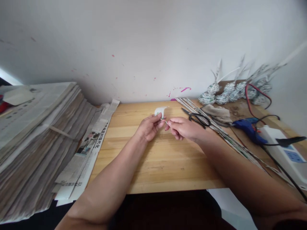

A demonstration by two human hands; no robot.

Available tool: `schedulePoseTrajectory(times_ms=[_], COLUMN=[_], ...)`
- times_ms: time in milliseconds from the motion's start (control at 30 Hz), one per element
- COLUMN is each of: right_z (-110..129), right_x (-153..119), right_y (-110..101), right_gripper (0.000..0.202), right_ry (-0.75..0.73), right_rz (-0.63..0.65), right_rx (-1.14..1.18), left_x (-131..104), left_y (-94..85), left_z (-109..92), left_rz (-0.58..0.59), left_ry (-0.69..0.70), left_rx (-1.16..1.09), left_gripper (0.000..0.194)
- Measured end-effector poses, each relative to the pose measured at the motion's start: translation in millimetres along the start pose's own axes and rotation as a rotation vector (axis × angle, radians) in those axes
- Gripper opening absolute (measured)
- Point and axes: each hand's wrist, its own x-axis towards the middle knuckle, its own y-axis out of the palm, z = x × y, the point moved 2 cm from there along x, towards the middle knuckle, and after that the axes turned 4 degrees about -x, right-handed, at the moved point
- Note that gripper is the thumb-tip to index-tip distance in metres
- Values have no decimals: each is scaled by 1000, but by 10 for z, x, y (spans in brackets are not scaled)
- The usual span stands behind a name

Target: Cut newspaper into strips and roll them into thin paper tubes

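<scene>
Above the middle of the wooden table (144, 156), both my hands meet at a small strip of paper (160, 111). My left hand (151, 127) pinches the strip between thumb and fingers, and its loose end curls up toward the wall. The fingers of my right hand (179, 127) are closed on the narrow, rolled end of the same strip, close beside the left fingertips. My fingers cover part of the rolled end. Just right of my right hand lie black-handled scissors (199, 119).
A tall newspaper stack (48, 137) and cut newspaper strips (92, 143) lie left. On the right are long rolled paper sticks (223, 134), a crumpled cloth (217, 113), a blue glue gun (249, 129), a white power strip (283, 150) and several woven paper figures (208, 94) by the wall.
</scene>
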Motion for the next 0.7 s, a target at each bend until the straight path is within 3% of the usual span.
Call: schedulePoseTrajectory(times_ms=[167, 233, 400, 567, 633, 700], right_z=[27, 27, 32, 20, 22, 42], right_x=[-17, -25, -23, -19, -25, -37], right_y=[-2, 13, 0, -20, -24, -24], right_gripper=[9, 12, 27, 32, 31, 25], right_ry=[-376, -458, -326, -46, -38, -151], right_rz=[-326, -401, -360, -66, -77, -202], right_rx=[-523, -643, -606, -243, -267, -417], left_x=[11, 11, 1, -3, 2, 8], left_y=[0, 4, 3, 1, 6, 12], left_z=[11, 14, 15, 21, 27, 32], left_rz=[-40, -35, 9, 9, -1, 0], left_ry=[23, 34, 35, -3, 1, 19], left_rx=[-4, 0, 15, 39, 38, 37], left_gripper=[13, 12, 11, 13, 14, 15])
